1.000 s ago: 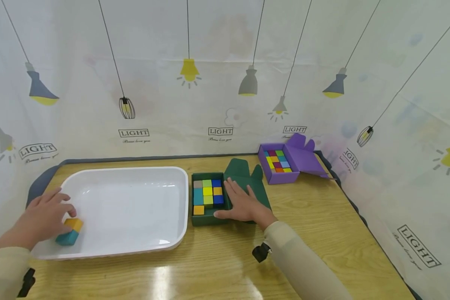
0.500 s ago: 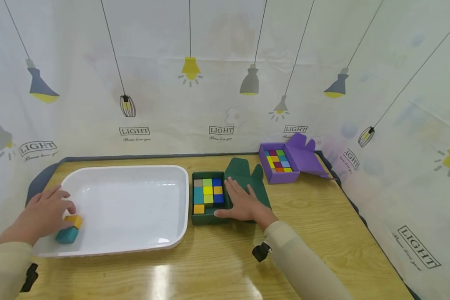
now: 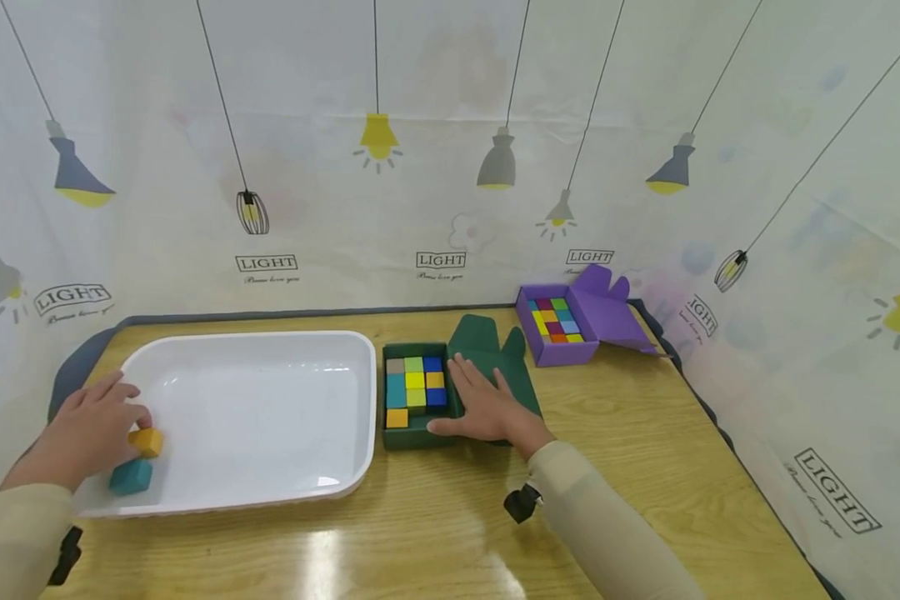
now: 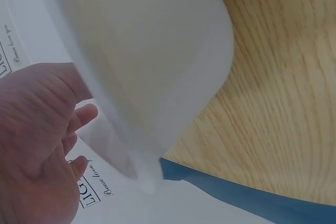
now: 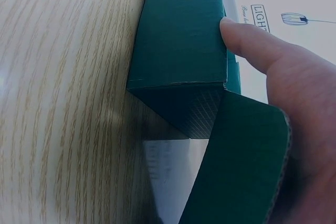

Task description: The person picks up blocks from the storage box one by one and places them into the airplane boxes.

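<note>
In the white tray, my left hand pinches an orange block between thumb and index finger, near the tray's left end. A teal block lies on the tray floor just in front of it. The left wrist view shows the tray's outer wall, which hides the fingertips. My right hand rests on the green box, its fingers spread over the opened lid and its thumb at the front rim. Inside that box are several coloured blocks, with an orange one alone at the front left.
A purple box with its lid folded open stands at the back right, holding several coloured blocks. The wooden table ends at a printed wall cloth behind it.
The orange block has come apart from the teal block, shifting slightly away from it, with the left hand. The right hand stays still on the green box.
</note>
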`<state>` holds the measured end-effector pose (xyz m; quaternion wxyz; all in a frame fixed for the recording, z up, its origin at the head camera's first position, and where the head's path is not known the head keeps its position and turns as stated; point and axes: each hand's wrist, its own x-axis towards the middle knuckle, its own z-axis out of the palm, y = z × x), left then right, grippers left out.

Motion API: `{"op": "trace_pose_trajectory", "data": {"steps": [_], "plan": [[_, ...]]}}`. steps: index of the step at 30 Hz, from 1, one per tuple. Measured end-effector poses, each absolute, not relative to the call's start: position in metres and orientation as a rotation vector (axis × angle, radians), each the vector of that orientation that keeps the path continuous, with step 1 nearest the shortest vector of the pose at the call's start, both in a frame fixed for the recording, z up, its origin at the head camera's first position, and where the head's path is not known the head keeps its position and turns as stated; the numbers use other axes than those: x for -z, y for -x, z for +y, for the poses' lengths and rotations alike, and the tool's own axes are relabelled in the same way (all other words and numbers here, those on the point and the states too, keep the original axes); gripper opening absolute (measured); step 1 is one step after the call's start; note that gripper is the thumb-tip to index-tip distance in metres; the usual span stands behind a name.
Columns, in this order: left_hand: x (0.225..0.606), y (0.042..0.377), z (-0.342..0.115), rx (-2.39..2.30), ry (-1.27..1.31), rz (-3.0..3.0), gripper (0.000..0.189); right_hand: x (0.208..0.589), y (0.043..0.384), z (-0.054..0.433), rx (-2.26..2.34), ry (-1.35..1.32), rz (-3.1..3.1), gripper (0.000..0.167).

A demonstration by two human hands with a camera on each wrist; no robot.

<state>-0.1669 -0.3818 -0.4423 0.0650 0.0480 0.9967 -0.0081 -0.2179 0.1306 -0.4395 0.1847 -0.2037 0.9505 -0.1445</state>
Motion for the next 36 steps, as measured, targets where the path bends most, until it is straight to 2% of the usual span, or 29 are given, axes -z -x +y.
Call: {"op": "trace_pose_trajectory", "data": {"steps": [19, 36], "plan": [[0.414, 0.175, -0.365, -0.038, -0.219, 3.087, 0.028, 0.438, 0.217, 0.131, 0.414, 0.565, 2.679, 0.106], [0.385, 0.195, -0.272, -0.054, -0.446, 3.089, 0.021, 0.44, 0.218, 0.131, 0.414, 0.58, 2.685, 0.106]]}}
